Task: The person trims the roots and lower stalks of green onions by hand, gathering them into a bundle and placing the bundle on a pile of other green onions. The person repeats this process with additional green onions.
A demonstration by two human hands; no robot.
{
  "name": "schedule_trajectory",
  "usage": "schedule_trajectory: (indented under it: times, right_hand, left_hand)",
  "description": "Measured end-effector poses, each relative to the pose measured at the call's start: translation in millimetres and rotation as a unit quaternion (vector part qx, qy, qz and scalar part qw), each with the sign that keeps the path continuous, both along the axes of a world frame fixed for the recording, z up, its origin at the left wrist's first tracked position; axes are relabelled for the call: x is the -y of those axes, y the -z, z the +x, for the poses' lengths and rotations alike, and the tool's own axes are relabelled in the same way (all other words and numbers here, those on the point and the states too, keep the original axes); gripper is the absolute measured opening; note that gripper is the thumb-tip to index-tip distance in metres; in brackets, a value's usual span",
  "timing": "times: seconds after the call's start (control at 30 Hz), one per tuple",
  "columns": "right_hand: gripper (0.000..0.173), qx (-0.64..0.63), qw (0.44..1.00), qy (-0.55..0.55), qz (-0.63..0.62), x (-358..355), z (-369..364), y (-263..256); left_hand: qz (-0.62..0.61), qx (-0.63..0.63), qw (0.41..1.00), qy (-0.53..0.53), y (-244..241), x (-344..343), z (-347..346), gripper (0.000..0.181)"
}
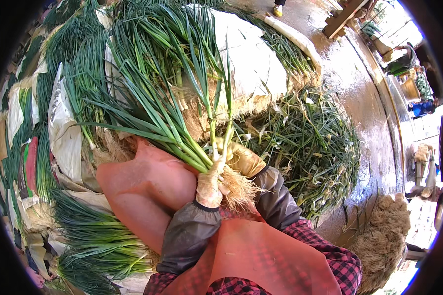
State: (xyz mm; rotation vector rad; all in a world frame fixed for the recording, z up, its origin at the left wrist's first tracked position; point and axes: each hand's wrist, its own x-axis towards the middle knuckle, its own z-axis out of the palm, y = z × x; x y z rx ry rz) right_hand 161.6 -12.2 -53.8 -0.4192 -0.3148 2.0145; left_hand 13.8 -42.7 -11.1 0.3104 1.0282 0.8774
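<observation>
My left hand (209,186), in a soiled light glove, is closed around a bunch of green onions (184,143) at its white base. The long green leaves fan up and to the left. A tuft of pale roots (240,188) spreads out to the right of that grip. Just behind two upright stalks (221,136) of the bunch is my right hand (245,158), in a yellowish glove with curled fingers. The stalks and roots partly cover its fingertips, so its grip is unclear. Both hands are above my lap, over an orange apron (265,254).
Trimmed onion leaves (306,147) form a heap on the right. Ahead, a white sheet (247,55) covers stacked green onions. More bundles (107,236) lie at left. Wet floor (369,121) extends right, near a brown fibrous pile (382,239). A person (422,107) in blue is far right.
</observation>
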Motion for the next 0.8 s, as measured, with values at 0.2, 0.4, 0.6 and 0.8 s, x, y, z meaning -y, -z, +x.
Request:
schedule_trajectory:
  times: [0.2,0.4,0.6,0.8]
  right_hand:
    - [0.019,0.647,0.749,0.104,0.097,27,-13,-25]
    - [0.025,0.730,0.566,-0.003,0.383,72,17,-36]
    - [0.068,0.892,0.334,0.169,0.254,43,60,-53]
    - [0.031,0.867,0.380,0.023,0.321,-77,19,-60]
  left_hand:
    - [-0.013,-0.052,0.998,0.028,-12,2,2,0.028]
    - [-0.010,-0.043,0.999,-0.010,5,0,7,0.029]
    - [0.012,-0.057,0.998,0.012,0,5,5,0.029]
    - [-0.003,-0.049,0.998,0.035,-6,4,4,0.025]
